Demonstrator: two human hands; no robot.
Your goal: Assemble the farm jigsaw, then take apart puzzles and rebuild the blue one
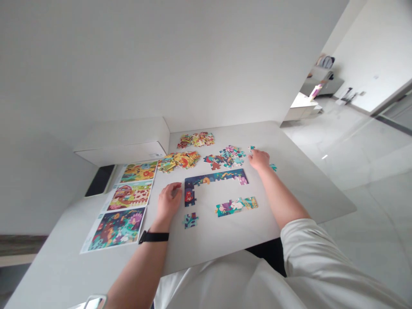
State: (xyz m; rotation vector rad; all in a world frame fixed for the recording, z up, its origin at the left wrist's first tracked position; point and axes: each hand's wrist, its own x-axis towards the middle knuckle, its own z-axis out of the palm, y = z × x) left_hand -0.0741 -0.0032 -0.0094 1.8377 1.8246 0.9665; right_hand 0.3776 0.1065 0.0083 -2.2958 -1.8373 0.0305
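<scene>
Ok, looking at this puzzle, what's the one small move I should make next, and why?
I'd probably slide the small joined puzzle cluster up to the lower end of the dark puzzle column with your left hand. It lies just below that end, close to the hand, and its dark and teal colours look similar, though I can't confirm the edges fit.

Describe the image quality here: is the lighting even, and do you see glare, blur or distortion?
In the head view, the light is soft and even, with a small glare spot on the floor; strong wide-angle distortion makes the table look slanted and stretched toward the edges; the left hand shows no clear motion blur.
</scene>
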